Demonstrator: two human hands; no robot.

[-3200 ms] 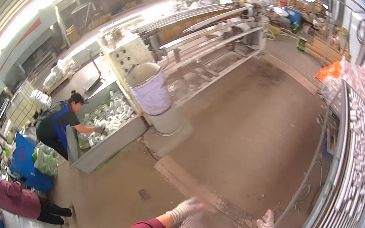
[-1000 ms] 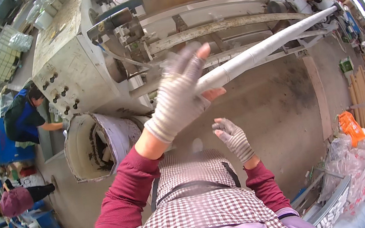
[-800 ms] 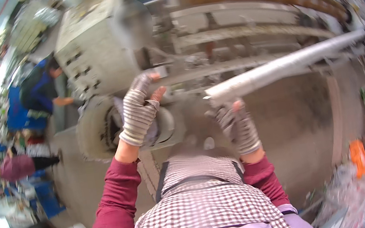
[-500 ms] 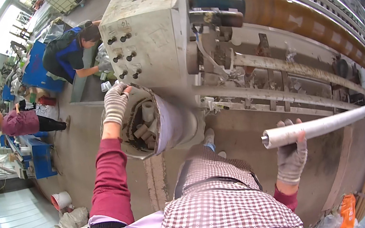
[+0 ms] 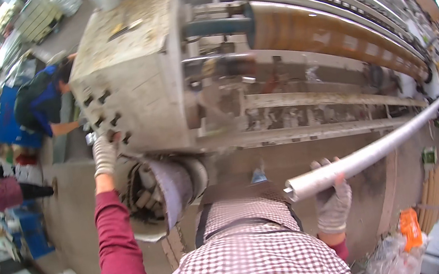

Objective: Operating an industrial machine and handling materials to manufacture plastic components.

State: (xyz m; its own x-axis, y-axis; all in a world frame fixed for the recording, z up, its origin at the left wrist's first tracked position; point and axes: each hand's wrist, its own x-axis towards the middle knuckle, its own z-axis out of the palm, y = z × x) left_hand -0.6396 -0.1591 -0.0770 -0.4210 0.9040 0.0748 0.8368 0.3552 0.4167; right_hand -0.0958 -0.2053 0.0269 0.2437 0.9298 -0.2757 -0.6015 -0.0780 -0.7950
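My left hand [image 5: 103,158], in a striped fingerless glove, reaches to the lower part of the pale machine cabinet [image 5: 134,87]. Its curled fingers cover the spot of a lower black knob; other black knobs [image 5: 115,119] show just above. My right hand [image 5: 334,202], gloved too, is closed around the near end of a long white roll [image 5: 368,154] from below. A metal tip pokes out of that end, and the far end slants up toward the machine's right side.
A bucket [image 5: 173,185] with small pale cores stands under my left forearm. Bars and a brown roller [image 5: 334,34] span the machine ahead. Two people work at left, one in dark blue [image 5: 40,100], one in maroon [image 5: 0,193]. An orange bag [image 5: 410,228] lies lower right.
The view has shifted, moving the machine left in the picture. My left hand has risen from beside the bucket rim onto the knobs. My right hand still holds the white roll, now tilted more.
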